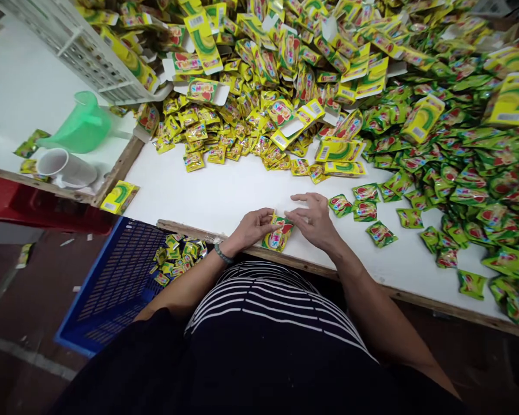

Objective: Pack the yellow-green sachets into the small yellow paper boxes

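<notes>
A small yellow and green carton with a red fruit picture and lettering is at the table's front edge. My left hand, with a beaded bracelet at the wrist, grips its left side between thumb and fingers. At the carton's upper right corner is my right hand, its fingers spread and the fingertips at or very near the edge. Just right of that hand lie several loose green sachets, one green sachet closest. Beyond both hands, yellow sachets lie in a heap.
Yellow cartons pile across the back, and a heap of green sachets covers the right. A blue crate holding cartons stands low left. On the left side table are a green scoop, a white cup and a white plastic basket.
</notes>
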`<state>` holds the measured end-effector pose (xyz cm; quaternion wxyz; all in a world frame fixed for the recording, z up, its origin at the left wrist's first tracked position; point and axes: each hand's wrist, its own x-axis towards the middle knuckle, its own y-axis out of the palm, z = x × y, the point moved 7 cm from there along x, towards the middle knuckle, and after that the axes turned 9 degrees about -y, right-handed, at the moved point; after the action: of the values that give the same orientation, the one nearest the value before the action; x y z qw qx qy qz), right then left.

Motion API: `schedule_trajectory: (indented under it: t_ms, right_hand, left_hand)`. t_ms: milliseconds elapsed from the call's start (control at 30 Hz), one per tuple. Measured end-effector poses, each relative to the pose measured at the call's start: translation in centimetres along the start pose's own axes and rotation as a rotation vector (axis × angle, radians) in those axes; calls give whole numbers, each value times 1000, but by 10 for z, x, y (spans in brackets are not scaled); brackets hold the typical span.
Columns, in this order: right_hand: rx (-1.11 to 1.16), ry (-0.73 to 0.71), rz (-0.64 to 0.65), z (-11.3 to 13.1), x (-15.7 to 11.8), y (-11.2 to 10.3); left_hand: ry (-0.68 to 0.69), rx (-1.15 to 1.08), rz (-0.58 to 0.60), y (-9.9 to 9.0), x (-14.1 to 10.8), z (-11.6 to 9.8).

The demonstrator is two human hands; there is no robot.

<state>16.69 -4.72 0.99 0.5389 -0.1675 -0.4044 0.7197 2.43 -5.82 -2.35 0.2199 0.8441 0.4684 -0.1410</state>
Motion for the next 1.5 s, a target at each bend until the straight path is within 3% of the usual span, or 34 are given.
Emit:
schedule_trajectory:
  t_ms: [267,367,467,600,833,900,1067,1200,1333,1500]
  right_hand:
    - [-6,-22,177,8,7,14]
    - [55,-38,181,4,7,14]
    - [229,-34,3,-1,-4,5]
    - [473,104,-246,-11,-28,3]
    - [417,82,-443,1,-37,3]
    - [441,92,-380,0,-32,7]
    - [534,125,-82,-2,-21,24]
    - [519,200,-112,-8,-17,15]
    - [442,140,-31,-1,-10,8]
    - [364,108,23,6,1,5]
  left_hand:
    - [80,66,-105,-5,-13,-3]
    - [119,107,-143,-4,-15,-3]
    - [158,147,-165,-5,-17,-4]
    - [175,240,-175,-7,-19,-6]
    - [150,258,-162,-7,-18,-6]
    - [155,238,-155,-6,-18,-6]
    - [155,150,-115,-6,-15,-4]
    - [114,102,-105,-6,-12,0]
    - [80,-22,-110,-6,-12,2]
    - [75,14,-141,-7,-12,2]
